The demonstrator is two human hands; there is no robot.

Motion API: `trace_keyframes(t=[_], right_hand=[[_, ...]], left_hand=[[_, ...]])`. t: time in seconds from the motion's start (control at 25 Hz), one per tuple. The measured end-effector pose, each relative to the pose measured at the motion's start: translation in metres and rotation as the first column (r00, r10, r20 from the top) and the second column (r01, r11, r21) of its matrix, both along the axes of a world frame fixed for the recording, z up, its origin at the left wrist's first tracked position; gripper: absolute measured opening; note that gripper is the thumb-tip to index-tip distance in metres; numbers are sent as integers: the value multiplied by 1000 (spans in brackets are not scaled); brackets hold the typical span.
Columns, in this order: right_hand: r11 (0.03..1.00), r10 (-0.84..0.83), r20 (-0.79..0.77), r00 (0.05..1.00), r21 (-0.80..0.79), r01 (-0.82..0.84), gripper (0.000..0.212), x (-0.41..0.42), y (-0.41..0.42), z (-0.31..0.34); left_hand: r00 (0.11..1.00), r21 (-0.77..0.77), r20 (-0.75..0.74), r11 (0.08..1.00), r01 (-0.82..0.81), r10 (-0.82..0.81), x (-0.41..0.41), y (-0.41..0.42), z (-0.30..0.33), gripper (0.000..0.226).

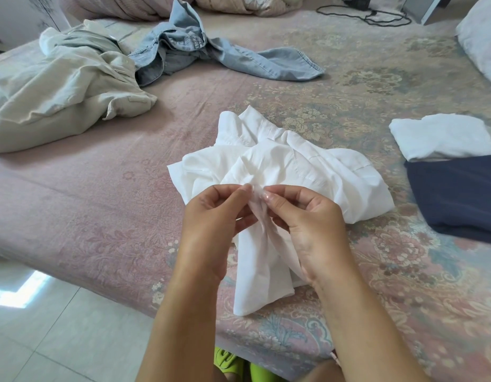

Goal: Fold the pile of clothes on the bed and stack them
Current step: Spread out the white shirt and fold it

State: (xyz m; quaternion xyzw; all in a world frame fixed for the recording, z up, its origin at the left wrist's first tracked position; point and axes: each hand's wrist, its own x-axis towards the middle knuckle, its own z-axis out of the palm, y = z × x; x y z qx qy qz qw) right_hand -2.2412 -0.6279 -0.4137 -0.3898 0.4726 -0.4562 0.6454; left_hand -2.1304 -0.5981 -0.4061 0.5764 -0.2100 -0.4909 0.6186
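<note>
Both hands [255, 213] pinch the white shirt's [288, 175] bunched edge; shirt runs near-to-far.

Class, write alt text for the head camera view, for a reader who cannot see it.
Two hands, the left hand and the right hand, pinch a crumpled white shirt on a floral bed. A beige garment and denim garment lie unfolded behind; folded white and navy clothes sit to the right.

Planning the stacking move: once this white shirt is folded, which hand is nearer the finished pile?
The right hand, probably. The folded white garment and navy garment lie on its side; the left hand sits farther away. Both now pinch the white shirt.
</note>
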Motion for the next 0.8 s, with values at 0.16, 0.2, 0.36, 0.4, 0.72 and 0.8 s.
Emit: trace_keyframes(t=[0.16,0.2,0.36,0.4,0.72,0.8], right_hand=[[995,9,-106,994,-98,-20,6,0,2,0],[995,-3,-107,994,-102,-8,7,1,2,0],[998,-55,93,994,16,54,10,1,2,5],[998,-59,125,990,34,55,10,1,2,6],[1000,-11,69,998,25,9,11,0,1,5],[999,-13,71,997,31,10,13,0,0,4]], left_hand=[[1000,-32,23,999,8,-8,1,2,0,12],[999,-37,34,999,14,-13,1,2,0,11],[986,-70,161,996,60,-48,1,4,1,9],[972,-80,230,994,77,-57,0,4,0,9],[936,-106,351,992,66,-25,-7,3,-2,9],[945,-92,328,994,53,-20,-7,3,-3,11]])
